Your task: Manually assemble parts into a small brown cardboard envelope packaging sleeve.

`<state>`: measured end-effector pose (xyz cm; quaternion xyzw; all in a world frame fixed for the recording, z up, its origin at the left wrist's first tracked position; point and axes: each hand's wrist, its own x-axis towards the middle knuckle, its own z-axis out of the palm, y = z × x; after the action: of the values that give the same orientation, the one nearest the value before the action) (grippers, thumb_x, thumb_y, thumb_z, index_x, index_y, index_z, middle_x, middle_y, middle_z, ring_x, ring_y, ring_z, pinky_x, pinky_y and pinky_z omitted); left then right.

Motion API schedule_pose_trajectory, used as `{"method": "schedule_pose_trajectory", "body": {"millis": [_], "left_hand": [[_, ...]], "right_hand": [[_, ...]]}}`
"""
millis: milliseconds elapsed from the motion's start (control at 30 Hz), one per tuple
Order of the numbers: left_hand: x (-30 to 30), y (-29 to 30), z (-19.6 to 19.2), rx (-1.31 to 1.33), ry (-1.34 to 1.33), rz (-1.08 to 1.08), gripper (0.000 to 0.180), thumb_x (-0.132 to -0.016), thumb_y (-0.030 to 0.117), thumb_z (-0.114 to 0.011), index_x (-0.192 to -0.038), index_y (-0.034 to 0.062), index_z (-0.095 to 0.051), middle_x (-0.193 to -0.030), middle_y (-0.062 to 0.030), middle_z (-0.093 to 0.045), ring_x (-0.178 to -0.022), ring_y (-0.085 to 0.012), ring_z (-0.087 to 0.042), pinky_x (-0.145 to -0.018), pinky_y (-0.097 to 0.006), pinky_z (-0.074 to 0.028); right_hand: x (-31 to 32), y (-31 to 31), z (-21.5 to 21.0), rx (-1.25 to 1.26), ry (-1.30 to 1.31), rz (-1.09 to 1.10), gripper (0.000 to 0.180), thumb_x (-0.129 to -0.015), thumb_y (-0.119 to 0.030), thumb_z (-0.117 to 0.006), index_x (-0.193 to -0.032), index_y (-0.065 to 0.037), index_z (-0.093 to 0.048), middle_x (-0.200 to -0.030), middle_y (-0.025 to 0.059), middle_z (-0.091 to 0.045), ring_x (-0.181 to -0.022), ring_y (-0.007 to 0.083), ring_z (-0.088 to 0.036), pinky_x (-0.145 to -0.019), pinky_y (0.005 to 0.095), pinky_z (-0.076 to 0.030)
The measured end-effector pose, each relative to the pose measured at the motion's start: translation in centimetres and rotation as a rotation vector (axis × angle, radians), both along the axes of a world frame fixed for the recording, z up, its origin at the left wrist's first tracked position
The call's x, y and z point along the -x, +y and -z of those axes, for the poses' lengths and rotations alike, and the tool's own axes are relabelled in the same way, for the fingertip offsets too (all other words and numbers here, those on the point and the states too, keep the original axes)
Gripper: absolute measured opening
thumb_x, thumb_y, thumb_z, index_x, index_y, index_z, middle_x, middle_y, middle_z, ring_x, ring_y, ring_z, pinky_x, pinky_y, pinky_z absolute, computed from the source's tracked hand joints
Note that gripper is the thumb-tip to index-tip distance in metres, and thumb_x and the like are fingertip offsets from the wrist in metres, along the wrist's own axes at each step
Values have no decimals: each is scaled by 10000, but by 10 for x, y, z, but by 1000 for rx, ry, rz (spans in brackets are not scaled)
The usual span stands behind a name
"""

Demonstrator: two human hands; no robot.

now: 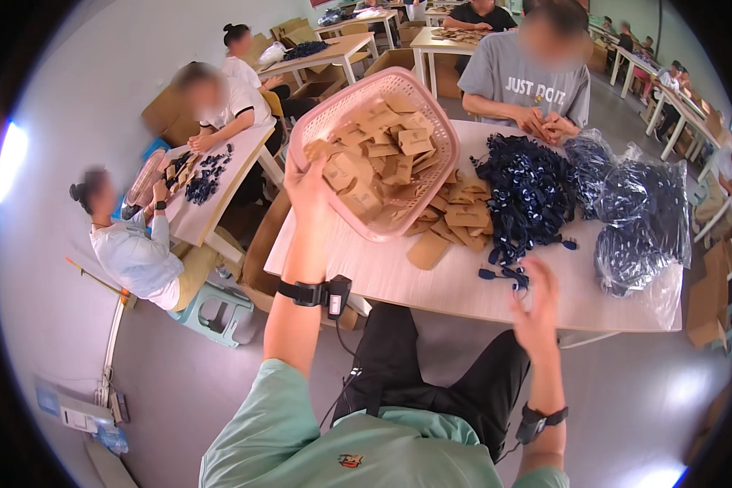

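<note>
My left hand (309, 189) grips the near left side of a pink plastic basket (446, 150), raised and tilted over the table. Inside it lie many small folded brown cardboard packets (376, 154). More brown packets (466, 213) are heaped on the table just right of the basket and partly behind it. My right hand (537, 307) is above the table's near edge, fingers apart and nothing seen in it. Close beyond its fingertips are a few loose dark blue cable-like pieces (504, 275), near a large tangled pile of them (530, 191).
Clear plastic bags (638, 220) full of dark blue pieces stand on the right of the pale table (366, 264). Across it, a person in a grey shirt (529, 77) works with both hands. At a left table (207, 191) others sit; a light green stool (215, 313) is beside it.
</note>
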<state>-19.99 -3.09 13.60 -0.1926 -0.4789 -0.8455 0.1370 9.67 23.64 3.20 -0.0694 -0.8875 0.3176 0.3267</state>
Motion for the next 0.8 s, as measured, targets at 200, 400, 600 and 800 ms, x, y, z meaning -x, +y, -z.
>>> {"method": "schedule_pose_trajectory", "body": {"millis": [200,400,600,800], "left_hand": [[-28,60,-1,243,210,-218,482,-881,-50,-605,-1350,-15,-503,-1380,-113,-536,-1277,-216,-482,-1088,-340,-336],[-74,102,-3,573,403,-473,465,-882,53,-632,-1341,40,-554,-1547,-143,-354,-1464,-338,-236,-1172,-418,-206],[-87,110,7,651,493,-422,498,-886,90,-641,-1366,32,-522,-1574,-165,-260,-1465,-424,-144,-1172,-538,-154],[-81,64,40,654,578,-291,632,-916,183,-639,-1468,46,-365,-1580,-162,-221,-1445,-362,-225,-1167,-484,-199]], "right_hand": [[67,-100,-39,246,39,-355,703,-767,-129,-747,-1394,-42,-440,-1377,216,-479,-1273,414,-447,-1080,454,-358],[131,-119,-28,271,109,-280,646,-779,-26,-693,-1375,-43,-444,-1229,212,-556,-1128,430,-529,-977,466,-430],[154,-117,-10,339,246,-179,416,-848,28,-602,-1253,1,-511,-1013,217,-602,-947,396,-591,-832,441,-465],[142,-107,-27,777,358,-61,221,-985,-75,-527,-1180,24,-556,-1006,201,-638,-893,294,-627,-800,352,-478]]}}
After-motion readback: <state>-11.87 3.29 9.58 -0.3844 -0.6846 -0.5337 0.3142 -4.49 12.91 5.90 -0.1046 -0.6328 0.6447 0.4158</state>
